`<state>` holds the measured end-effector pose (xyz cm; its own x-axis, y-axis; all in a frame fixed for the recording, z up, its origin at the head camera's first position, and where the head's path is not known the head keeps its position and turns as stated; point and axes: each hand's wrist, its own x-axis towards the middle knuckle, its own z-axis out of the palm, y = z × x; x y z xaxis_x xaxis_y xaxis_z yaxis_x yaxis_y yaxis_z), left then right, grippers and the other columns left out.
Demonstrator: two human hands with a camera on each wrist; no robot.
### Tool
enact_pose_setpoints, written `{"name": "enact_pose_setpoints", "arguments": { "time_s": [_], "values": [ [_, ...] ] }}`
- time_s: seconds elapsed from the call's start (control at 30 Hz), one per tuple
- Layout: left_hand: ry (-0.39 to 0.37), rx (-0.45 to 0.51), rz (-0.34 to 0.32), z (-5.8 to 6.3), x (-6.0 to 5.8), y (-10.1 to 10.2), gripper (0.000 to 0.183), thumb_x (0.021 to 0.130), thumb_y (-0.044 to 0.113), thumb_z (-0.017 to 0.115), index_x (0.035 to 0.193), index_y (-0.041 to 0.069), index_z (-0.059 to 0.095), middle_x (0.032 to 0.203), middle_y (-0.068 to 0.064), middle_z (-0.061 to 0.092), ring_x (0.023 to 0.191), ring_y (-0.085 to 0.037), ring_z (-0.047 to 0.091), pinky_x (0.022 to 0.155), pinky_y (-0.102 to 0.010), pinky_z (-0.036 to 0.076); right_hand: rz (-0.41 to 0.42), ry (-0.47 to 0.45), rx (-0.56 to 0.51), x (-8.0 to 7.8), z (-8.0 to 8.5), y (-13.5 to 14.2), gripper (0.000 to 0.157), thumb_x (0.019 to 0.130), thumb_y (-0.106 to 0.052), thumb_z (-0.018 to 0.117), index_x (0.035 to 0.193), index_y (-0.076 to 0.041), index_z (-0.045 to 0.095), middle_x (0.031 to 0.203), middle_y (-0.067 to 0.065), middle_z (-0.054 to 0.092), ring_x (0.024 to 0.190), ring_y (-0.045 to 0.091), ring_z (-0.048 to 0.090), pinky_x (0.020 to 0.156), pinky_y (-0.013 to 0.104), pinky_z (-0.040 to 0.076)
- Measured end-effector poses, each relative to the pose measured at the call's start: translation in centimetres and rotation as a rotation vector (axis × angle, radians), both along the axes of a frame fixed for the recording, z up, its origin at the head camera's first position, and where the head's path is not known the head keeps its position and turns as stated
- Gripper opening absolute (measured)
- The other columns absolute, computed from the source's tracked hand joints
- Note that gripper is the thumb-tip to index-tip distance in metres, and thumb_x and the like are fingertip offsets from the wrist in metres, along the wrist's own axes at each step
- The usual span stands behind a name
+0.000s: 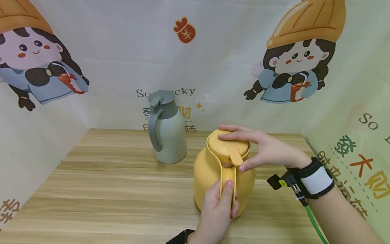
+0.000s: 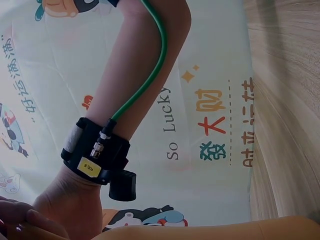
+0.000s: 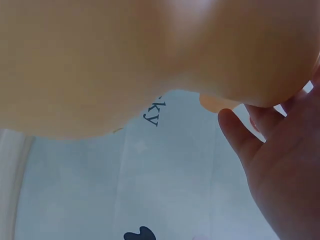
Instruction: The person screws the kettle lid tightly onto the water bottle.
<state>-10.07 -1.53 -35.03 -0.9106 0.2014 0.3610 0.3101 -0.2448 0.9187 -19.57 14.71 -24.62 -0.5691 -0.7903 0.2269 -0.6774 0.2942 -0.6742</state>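
A yellow thermos jug (image 1: 204, 179) stands upright on the table, its handle facing me. My left hand (image 1: 215, 207) grips that handle (image 1: 228, 174), thumb lying along its near side. Over the jug's yellow lid (image 1: 223, 140) spreads my right hand (image 1: 269, 145), its fingers resting across the top. The right thumb is extended near the lid's lever (image 1: 235, 156). In the right wrist view, the jug's body (image 3: 75, 65) fills the upper part, with the right thumb (image 3: 240, 135) just below the lid. The left wrist view shows only the jug's edge (image 2: 210, 230) at the bottom.
A grey-green thermos jug (image 1: 170, 135) with a darker grey lid and handle stands farther back, to the left. Both stand on a wood-grain table (image 1: 122, 189). A printed backdrop (image 1: 228, 78) encloses the back and sides. A green cable (image 1: 315, 222) trails from the right wristband.
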Motion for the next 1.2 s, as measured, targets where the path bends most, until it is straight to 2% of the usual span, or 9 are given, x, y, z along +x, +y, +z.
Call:
{"name": "enact_pose_setpoints", "arguments": {
  "time_s": [0.2, 0.33, 0.47, 0.93, 1.2],
  "values": [
    [-0.002, -0.001, 0.003, -0.1, 0.0, 0.0, 0.034, 0.102, 0.015, 0.035, 0.078, -0.005, 0.047, 0.045, -0.019, 0.038, 0.039, -0.009, 0.036, 0.039, -0.016, 0.031, -0.014, 0.010, -0.014, -1.2, -1.8, 0.4, 0.071, 0.071, -0.025, 0.079, 0.133, -0.024, 0.045, 0.146, -0.004, 0.023, 0.133, 0.018, 0.017, 0.101, 0.057, 0.018],
    [0.005, 0.001, 0.001, -0.1, 0.0, 0.0, 0.034, 0.102, 0.015, 0.035, 0.078, -0.005, 0.047, 0.045, -0.019, 0.038, 0.039, -0.009, 0.036, 0.039, -0.016, 0.031, -0.022, 0.001, -0.028, -1.5, -2.2, 0.6, 0.069, 0.071, -0.027, 0.079, 0.131, -0.027, 0.045, 0.147, -0.006, 0.020, 0.133, 0.017, 0.016, 0.101, 0.057, 0.017],
    [0.006, 0.007, -0.003, -0.1, 0.0, 0.1, 0.033, 0.102, 0.014, 0.034, 0.078, -0.005, 0.047, 0.045, -0.018, 0.038, 0.039, -0.009, 0.036, 0.039, -0.017, 0.031, -0.037, 0.003, -0.038, -1.4, -2.3, 0.6, 0.067, 0.071, -0.027, 0.079, 0.130, -0.026, 0.047, 0.147, -0.007, 0.020, 0.134, 0.017, 0.015, 0.102, 0.058, 0.015],
    [0.001, 0.019, 0.021, 0.0, 0.2, 0.0, 0.033, 0.102, 0.014, 0.035, 0.079, -0.005, 0.046, 0.045, -0.018, 0.037, 0.039, -0.008, 0.035, 0.039, -0.016, 0.030, -0.134, -0.005, -0.042, -0.4, -2.1, -0.1, 0.064, 0.069, -0.025, 0.081, 0.125, -0.026, 0.050, 0.145, -0.009, 0.024, 0.131, 0.015, 0.022, 0.101, 0.050, 0.022],
    [0.029, 0.014, 0.052, -0.2, 0.2, 0.2, 0.031, 0.102, 0.013, 0.034, 0.079, -0.005, 0.047, 0.045, -0.017, 0.038, 0.039, -0.008, 0.034, 0.039, -0.015, 0.029, -0.201, -0.017, -0.042, 0.1, -1.8, -0.6, 0.063, 0.068, -0.027, 0.082, 0.122, -0.028, 0.052, 0.143, -0.012, 0.026, 0.129, 0.015, 0.025, 0.100, 0.050, 0.023]
  ]
}}
